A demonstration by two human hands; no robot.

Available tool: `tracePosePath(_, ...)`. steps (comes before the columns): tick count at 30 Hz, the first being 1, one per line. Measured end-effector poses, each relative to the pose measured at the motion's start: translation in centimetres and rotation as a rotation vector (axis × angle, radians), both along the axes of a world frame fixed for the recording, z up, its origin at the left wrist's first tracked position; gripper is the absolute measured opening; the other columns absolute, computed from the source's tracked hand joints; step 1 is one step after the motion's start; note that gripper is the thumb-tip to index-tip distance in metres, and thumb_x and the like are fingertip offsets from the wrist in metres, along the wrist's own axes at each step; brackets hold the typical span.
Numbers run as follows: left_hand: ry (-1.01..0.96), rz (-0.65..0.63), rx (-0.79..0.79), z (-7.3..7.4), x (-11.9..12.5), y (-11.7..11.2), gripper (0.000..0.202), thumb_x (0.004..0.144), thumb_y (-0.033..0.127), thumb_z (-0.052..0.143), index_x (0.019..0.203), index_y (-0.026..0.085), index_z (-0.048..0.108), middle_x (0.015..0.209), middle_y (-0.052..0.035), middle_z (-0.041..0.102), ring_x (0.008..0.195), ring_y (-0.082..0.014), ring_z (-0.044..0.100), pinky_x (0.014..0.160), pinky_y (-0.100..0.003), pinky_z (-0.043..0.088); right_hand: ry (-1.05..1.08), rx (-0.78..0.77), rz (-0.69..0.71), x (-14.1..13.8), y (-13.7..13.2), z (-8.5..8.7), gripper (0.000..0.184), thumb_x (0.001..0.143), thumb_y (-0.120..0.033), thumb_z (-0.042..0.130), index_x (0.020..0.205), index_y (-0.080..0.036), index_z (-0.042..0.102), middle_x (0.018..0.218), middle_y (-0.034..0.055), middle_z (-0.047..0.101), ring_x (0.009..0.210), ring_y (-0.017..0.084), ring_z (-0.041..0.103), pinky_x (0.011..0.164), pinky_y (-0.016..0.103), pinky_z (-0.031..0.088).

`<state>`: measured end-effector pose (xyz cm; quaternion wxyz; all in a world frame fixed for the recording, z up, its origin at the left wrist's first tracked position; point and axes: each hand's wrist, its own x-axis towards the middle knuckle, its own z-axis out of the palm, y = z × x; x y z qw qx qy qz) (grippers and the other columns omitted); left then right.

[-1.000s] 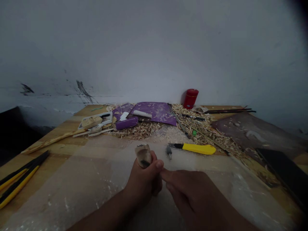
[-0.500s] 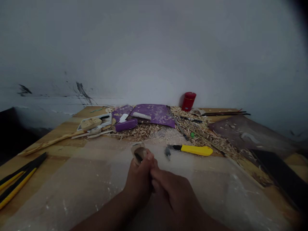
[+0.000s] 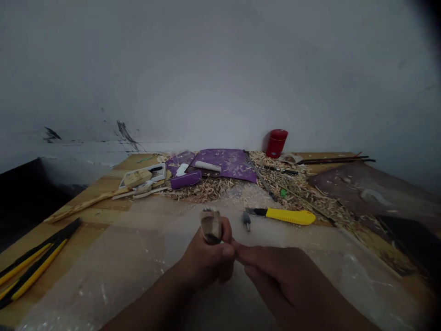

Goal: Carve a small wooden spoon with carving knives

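Observation:
Wrapped round a small carved wooden piece (image 3: pixel 211 225), my left hand (image 3: pixel 206 259) is closed above the plastic-covered table. The piece is pale at its upper end, with a darker face and a dark patch low down; the rest of it is hidden in the hand. My right hand (image 3: pixel 280 271) is closed, its fingertips touching the left fingers. What it pinches, if anything, is hidden. Beyond the hands lie a yellow utility knife (image 3: pixel 291 216), blade pointing left, and a small grey rotary bit (image 3: pixel 246 220).
Clear plastic sheeting (image 3: pixel 138 276) covers the near table. Wood shavings (image 3: pixel 213 189) are heaped behind, around a purple sheet (image 3: pixel 227 163). Yellow-and-black handled pliers (image 3: pixel 41 259) lie left, near a long stick (image 3: pixel 86 204) and a white tray (image 3: pixel 160 171). A red canister (image 3: pixel 276 143) stands by the wall.
The wooden piece has turned in my left hand, showing a different face. My right hand has shifted right and its fingertips have slid off the piece's edge. The view has swung slightly left.

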<state>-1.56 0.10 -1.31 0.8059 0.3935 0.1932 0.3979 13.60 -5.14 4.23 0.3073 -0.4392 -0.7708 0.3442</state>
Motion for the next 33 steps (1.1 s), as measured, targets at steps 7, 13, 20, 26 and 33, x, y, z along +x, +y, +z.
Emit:
tracePosePath(7,0.099,0.235,-0.122,0.7,1.2,-1.1,0.042,0.060,0.041,0.071,0.061,0.020,0.034,0.039,0.0093,0.041,0.026,-0.0044,0.032,0.024,-0.014,0.028,-0.134,0.116,0.001,-0.4,-0.1,-1.9,0.020,0.080,-0.009,0.041,0.085,-0.019,0.057,0.073,0.0016,0.065,0.064,0.016,0.060,0.057,0.024,0.040)
tracePosePath(13,0.121,0.316,-0.130,0.6,1.2,-1.0,0.037,0.065,0.041,0.067,0.061,0.021,0.036,0.037,0.0094,0.041,0.026,-0.0055,0.033,0.026,-0.015,0.028,-0.075,0.310,-0.049,-1.3,-0.2,-4.4,0.029,0.086,-0.014,0.038,0.111,-0.019,0.052,0.072,0.0027,0.066,0.061,0.016,0.062,0.054,0.023,0.043)
tracePosePath(20,0.152,0.344,-0.104,1.2,0.9,-0.9,0.033,0.069,0.039,0.062,0.061,0.019,0.037,0.040,0.0087,0.041,0.030,-0.0044,0.036,0.035,-0.017,0.032,0.088,0.235,-0.093,-2.6,-0.5,-4.2,0.033,0.085,-0.014,0.039,0.116,-0.019,0.051,0.085,0.0045,0.068,0.073,0.016,0.064,0.064,0.025,0.048)
tracePosePath(26,0.126,0.345,-0.115,1.5,0.8,-1.0,0.032,0.070,0.040,0.062,0.063,0.019,0.038,0.044,0.0088,0.042,0.031,-0.0038,0.035,0.034,-0.016,0.029,0.260,0.039,-0.138,-3.1,-0.3,-2.5,0.025,0.083,-0.017,0.043,0.101,-0.022,0.060,0.081,0.0004,0.065,0.068,0.013,0.061,0.062,0.022,0.047)
tracePosePath(33,-0.022,0.103,-0.030,0.2,0.2,-0.4,0.041,0.059,0.041,0.071,0.065,0.021,0.036,0.040,0.0090,0.043,0.025,-0.0042,0.031,0.023,-0.014,0.027,0.311,-0.199,-0.108,-2.0,0.2,-2.6,0.028,0.086,-0.023,0.043,0.108,-0.021,0.060,0.053,-0.0050,0.054,0.043,0.010,0.051,0.041,0.018,0.040)
